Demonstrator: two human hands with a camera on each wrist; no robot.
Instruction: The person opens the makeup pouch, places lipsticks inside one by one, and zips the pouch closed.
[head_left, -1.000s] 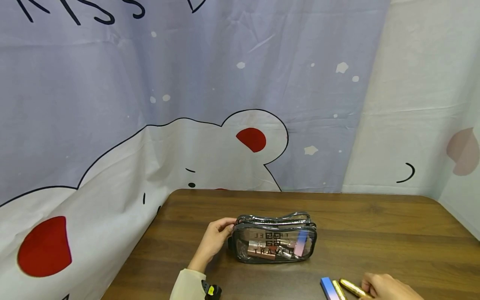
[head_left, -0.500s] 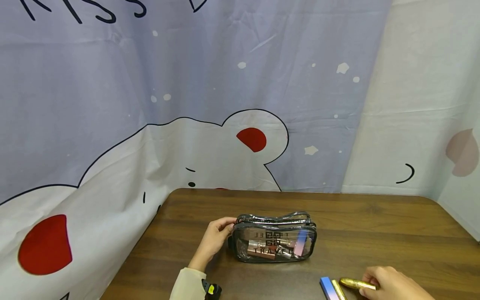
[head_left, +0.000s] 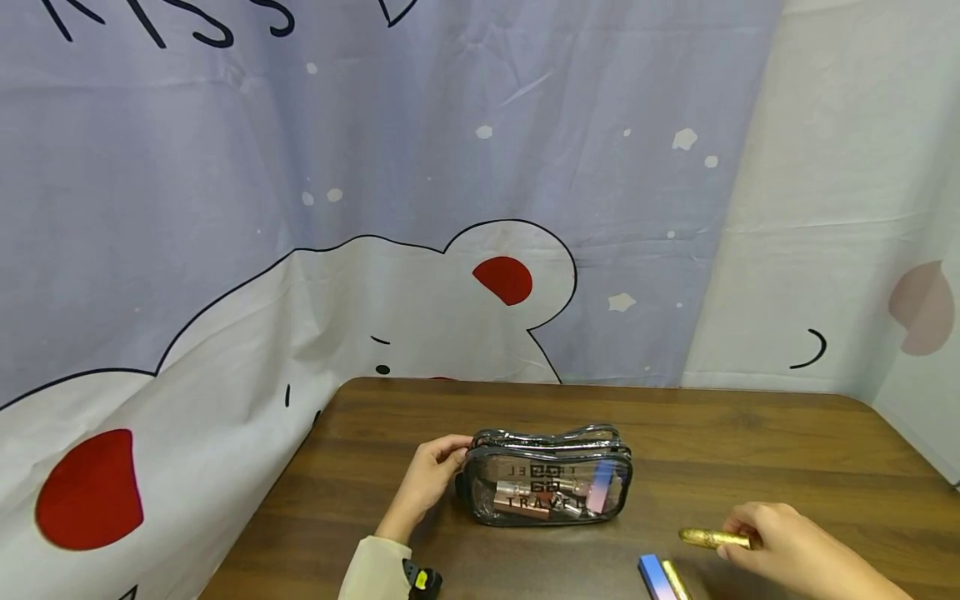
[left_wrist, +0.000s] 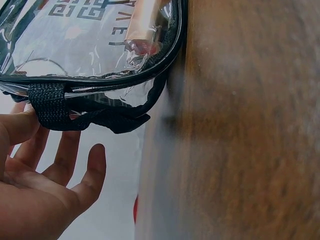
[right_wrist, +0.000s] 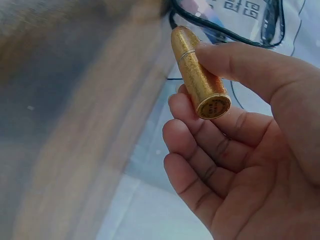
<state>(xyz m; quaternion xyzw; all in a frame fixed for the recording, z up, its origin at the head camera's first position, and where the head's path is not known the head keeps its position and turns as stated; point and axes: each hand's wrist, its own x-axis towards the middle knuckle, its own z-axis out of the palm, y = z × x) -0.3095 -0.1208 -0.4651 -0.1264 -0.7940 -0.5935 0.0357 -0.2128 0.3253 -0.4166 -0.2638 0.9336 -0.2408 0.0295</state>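
A clear pouch [head_left: 551,487] with black edging and "TRAVEL" lettering stands on the table, lipsticks and a blue-pink tube visible through its front. My left hand [head_left: 429,479] pinches its upper left corner; the left wrist view has the thumb by a black fabric tab [left_wrist: 49,107] at the pouch's end. In my right hand [head_left: 780,537], thumb and fingers pinch a gold bullet-shaped lipstick tube [right_wrist: 199,75], its rounded end pointing left toward the pouch. It hangs over the table, right of the pouch and nearer to me.
A blue-to-pink box [head_left: 657,577] and another gold tube [head_left: 677,580] lie side by side at the front of the wooden table [head_left: 750,442]. A printed cloth [head_left: 375,167] hangs behind the table and along its left side.
My right hand has lifted the gold lipstick tube from beside the other gold tube and moved it away from me, up in the head view. The left hand and the pouch stay put.
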